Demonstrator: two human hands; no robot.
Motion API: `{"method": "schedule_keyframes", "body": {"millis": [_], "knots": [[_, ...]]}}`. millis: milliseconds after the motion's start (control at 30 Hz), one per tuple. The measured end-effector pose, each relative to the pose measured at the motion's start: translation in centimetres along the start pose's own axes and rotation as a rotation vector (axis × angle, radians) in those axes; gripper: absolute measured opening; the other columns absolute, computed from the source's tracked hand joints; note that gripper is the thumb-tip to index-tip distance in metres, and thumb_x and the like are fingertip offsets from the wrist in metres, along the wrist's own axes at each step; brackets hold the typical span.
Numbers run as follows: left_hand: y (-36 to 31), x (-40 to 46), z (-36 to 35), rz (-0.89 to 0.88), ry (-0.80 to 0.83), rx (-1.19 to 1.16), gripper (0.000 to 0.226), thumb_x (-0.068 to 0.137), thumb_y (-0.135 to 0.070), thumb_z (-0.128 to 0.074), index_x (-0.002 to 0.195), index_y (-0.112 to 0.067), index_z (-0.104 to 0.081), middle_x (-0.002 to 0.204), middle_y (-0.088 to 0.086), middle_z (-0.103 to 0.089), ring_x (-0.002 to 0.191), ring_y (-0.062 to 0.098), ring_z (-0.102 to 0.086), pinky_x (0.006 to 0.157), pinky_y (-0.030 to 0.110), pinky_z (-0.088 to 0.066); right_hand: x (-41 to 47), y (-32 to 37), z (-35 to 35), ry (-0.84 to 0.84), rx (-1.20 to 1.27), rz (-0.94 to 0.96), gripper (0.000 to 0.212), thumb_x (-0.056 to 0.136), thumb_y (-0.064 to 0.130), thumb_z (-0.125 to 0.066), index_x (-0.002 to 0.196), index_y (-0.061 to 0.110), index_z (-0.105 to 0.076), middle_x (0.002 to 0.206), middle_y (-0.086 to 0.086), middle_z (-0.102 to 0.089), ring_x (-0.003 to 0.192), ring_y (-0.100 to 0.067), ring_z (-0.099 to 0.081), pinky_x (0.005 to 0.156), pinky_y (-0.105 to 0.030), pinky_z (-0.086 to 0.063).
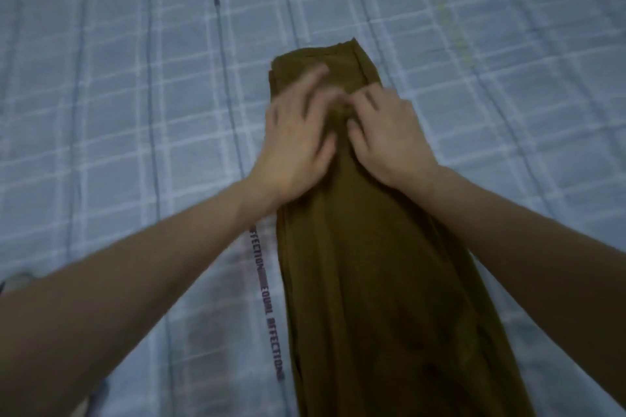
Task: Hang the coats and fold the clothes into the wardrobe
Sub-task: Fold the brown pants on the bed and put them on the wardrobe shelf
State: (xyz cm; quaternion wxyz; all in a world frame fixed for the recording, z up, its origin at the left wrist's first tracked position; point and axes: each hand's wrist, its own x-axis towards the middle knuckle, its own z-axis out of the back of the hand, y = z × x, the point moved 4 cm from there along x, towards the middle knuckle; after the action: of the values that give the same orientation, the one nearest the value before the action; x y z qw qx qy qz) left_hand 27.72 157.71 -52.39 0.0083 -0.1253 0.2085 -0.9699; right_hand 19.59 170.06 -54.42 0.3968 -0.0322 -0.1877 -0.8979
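Both hands, left hand flat, right hand pinching brown garment, beside "EQUAL AFFECTION" bedsheet lettering.

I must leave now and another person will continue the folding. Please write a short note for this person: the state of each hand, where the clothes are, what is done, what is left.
Left hand: open, fingers spread flat, pressing on the far part of the brown garment.
Right hand: on the same garment beside the left one; fingers curled into the cloth, seemingly pinching a crease.
Garment: lies as a long narrow strip on the blue checked bedsheet, running away from the person.
Done: it looks folded lengthwise and is being smoothed.
Left: fold it across into a compact stack and put it in the wardrobe, which is not in view. No coats or other clothes are visible.
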Motion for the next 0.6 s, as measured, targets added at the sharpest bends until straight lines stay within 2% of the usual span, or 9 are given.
{"method": "schedule_keyframes", "body": {"millis": [67,100,167,233,300,367,467,533,600], "knots": [[-3.5,-5.7,-0.8,-0.179,0.145,-0.019,0.053,0.088,-0.020,-0.056,0.140,-0.016,-0.047,0.155,0.011,-0.030,0.144,0.027,-0.026,0.114,0.053,-0.024,-2.5,-0.2,-1.2,0.356,-0.064,0.027,0.063,0.092,0.047,-0.023,0.141,0.011,-0.040,0.144,-0.016,-0.040,0.131,-0.036,-0.040,0.106,-0.050,-0.032],[-5.0,-8.6,-1.1,-0.218,0.201,-0.022,0.051,0.090,-0.021,-0.056,0.140,-0.018,-0.046,0.156,0.010,-0.029,0.145,0.026,-0.025,0.115,0.054,-0.023,-3.5,-0.2,-1.1,0.440,-0.095,0.012,0.068,0.094,0.051,-0.018,0.150,0.014,-0.027,0.156,-0.013,-0.025,0.143,-0.031,-0.025,0.115,-0.051,-0.021],[-7.7,-14.0,-1.4,-0.230,0.254,-0.043,0.049,0.093,-0.024,-0.053,0.140,-0.022,-0.043,0.158,0.006,-0.025,0.147,0.023,-0.023,0.117,0.052,-0.020,-5.5,1.2,1.2,0.358,-0.051,0.012,0.060,0.100,0.042,-0.028,0.153,0.016,-0.019,0.161,-0.008,-0.013,0.147,-0.025,-0.013,0.119,-0.049,-0.012],[-10.0,-18.5,-1.4,-0.173,0.267,-0.097,0.047,0.095,-0.026,-0.050,0.141,-0.024,-0.041,0.159,0.002,-0.023,0.147,0.020,-0.021,0.119,0.049,-0.020,-9.0,3.6,4.7,0.153,0.025,0.049,0.055,0.092,0.020,-0.046,0.146,0.012,-0.036,0.153,-0.012,-0.031,0.139,-0.030,-0.032,0.113,-0.047,-0.028],[-12.0,-22.2,-1.1,-0.118,0.291,-0.118,0.046,0.096,-0.027,-0.049,0.142,-0.025,-0.041,0.160,-0.001,-0.021,0.148,0.018,-0.019,0.120,0.047,-0.019,-14.8,4.4,6.9,0.070,0.086,-0.078,0.058,0.077,0.008,-0.054,0.135,0.011,-0.047,0.136,-0.014,-0.046,0.120,-0.034,-0.047,0.098,-0.047,-0.043],[-13.6,-25.3,-0.8,-0.062,0.325,-0.109,0.047,0.097,-0.028,-0.047,0.144,-0.027,-0.039,0.161,-0.004,-0.016,0.149,0.016,-0.016,0.121,0.044,-0.015,-21.1,3.6,8.1,0.140,0.078,-0.338,0.053,0.081,0.014,-0.056,0.133,0.013,-0.045,0.122,-0.012,-0.051,0.109,-0.032,-0.052,0.086,-0.046,-0.048],[-15.9,-29.0,-0.4,0.017,0.371,-0.108,0.047,0.099,-0.030,-0.044,0.145,-0.029,-0.036,0.162,-0.007,-0.010,0.149,0.014,-0.012,0.121,0.040,-0.011,-28.4,2.3,8.3,0.380,0.149,-0.710,0.056,0.089,0.038,-0.058,0.135,0.018,-0.034,0.106,-0.005,-0.059,0.096,-0.026,-0.060,0.080,-0.042,-0.051],[-17.6,-31.0,-0.5,0.024,0.410,-0.096,0.047,0.100,-0.033,-0.041,0.147,-0.030,-0.034,0.163,-0.007,-0.007,0.150,0.014,-0.009,0.121,0.040,-0.009,-30.3,2.6,8.1,0.480,0.168,-0.679,0.059,0.088,0.038,-0.061,0.136,0.021,-0.032,0.102,-0.005,-0.060,0.092,-0.026,-0.061,0.077,-0.041,-0.052],[-19.4,-32.8,-0.6,-0.013,0.448,-0.084,0.048,0.101,-0.036,-0.039,0.148,-0.033,-0.031,0.163,-0.007,-0.005,0.150,0.014,-0.007,0.121,0.040,-0.006,-30.6,3.1,8.3,0.479,0.238,-0.618,0.058,0.086,0.034,-0.064,0.134,0.022,-0.033,0.103,-0.006,-0.059,0.091,-0.026,-0.061,0.077,-0.042,-0.052]]}}
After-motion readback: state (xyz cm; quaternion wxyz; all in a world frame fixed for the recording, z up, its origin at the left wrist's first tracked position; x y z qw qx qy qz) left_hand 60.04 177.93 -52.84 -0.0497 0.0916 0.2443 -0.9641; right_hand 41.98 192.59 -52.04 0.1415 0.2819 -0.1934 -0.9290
